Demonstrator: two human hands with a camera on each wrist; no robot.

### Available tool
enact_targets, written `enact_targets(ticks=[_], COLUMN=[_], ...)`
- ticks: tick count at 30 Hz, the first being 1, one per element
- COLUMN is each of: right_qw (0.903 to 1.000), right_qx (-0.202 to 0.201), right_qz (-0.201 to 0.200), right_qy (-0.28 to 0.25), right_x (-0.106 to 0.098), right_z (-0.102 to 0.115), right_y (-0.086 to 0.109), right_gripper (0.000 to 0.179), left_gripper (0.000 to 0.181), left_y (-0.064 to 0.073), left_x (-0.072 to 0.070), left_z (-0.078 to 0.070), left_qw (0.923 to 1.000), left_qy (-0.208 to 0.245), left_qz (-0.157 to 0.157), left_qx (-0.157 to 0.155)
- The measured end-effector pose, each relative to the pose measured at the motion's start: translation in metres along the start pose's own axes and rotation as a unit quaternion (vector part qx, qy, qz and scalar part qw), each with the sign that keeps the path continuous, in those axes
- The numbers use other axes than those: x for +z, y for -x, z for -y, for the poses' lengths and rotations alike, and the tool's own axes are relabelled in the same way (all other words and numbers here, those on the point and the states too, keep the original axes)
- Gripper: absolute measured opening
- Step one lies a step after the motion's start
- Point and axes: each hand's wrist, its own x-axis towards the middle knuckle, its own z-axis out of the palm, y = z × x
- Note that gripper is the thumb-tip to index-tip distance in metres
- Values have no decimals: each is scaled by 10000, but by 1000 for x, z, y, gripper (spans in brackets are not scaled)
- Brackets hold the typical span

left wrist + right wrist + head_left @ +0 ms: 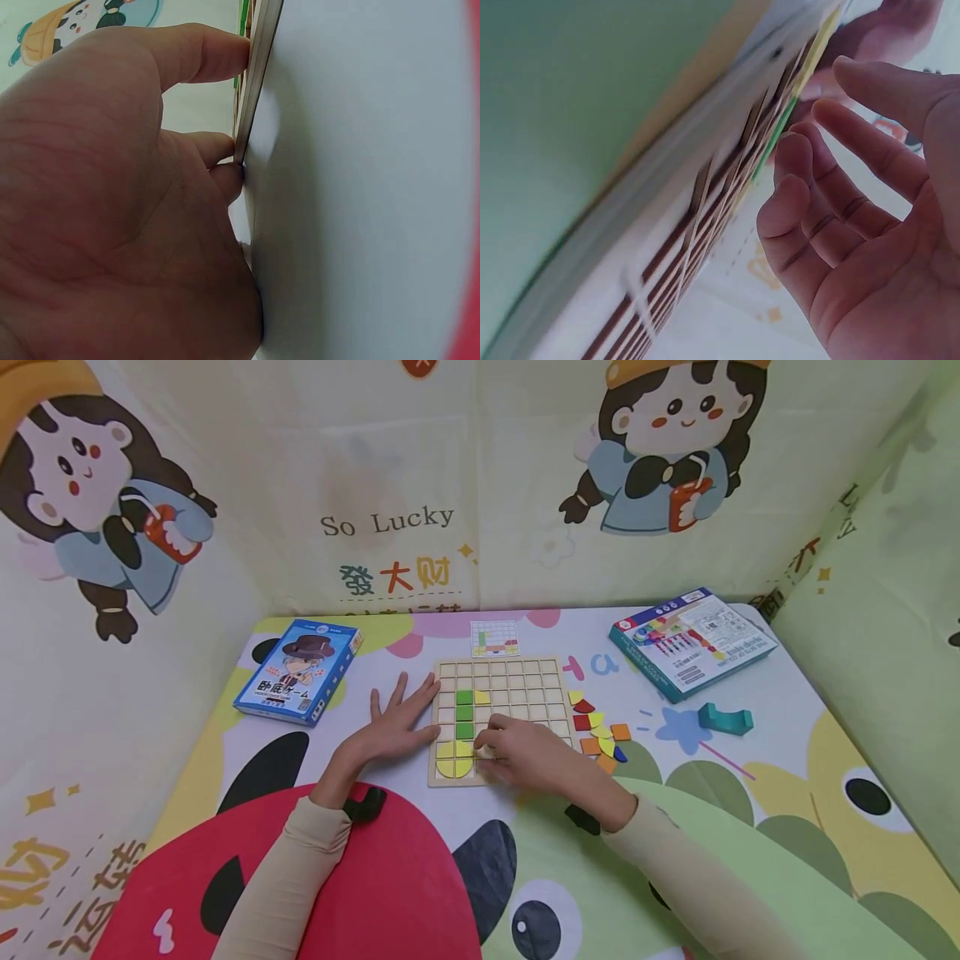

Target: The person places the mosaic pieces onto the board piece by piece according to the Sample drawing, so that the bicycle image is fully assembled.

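Observation:
A wooden grid board [450, 782] lies on the table. My left hand [397, 722] rests at its left side, fingers spread, thumb and fingertips touching the edge. In the left wrist view, the thumb and fingers meet the board's edge [255, 82]. Over the board's lower middle is my right hand [532, 756], its fingers loosely bent. The right wrist view shows that hand [885, 255] with thumb and fingers apart and no piece between them. A column of green squares [465, 712] sits in the grid, above rounded yellow pieces [453, 762] and left of another yellow piece [482, 697].
Loose red, yellow, orange and blue pieces [590, 746] lie right of the board. A pattern card [495, 639] is behind it. A blue game box [300, 670] stands left; a teal-edged box [693, 643] and a teal curved block [725, 719] lie right.

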Motion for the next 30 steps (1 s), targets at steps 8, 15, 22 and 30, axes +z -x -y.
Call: enact_targets(ticks=[8, 15, 22, 30], right_qw=[9985, 9968, 9946, 9911], right_qx=[356, 434, 577, 720], right_qz=[-305, -592, -745, -868], right_qy=[-279, -326, -430, -703], right_x=[-13, -20, -29, -43], right_z=[-26, -47, -73, -108], right_y=[19, 35, 53, 83], right_gripper=[26, 24, 25, 24], left_gripper=[85, 85, 85, 86], left_y=[1, 1, 0, 0], left_x=[0, 0, 1, 2], left_z=[-1, -1, 1, -1], left_qw=[10000, 10000, 10000, 10000], left_qy=[33, 57, 28, 47], left_qz=[5, 5, -16, -51], left_qx=[10, 21, 14, -40])
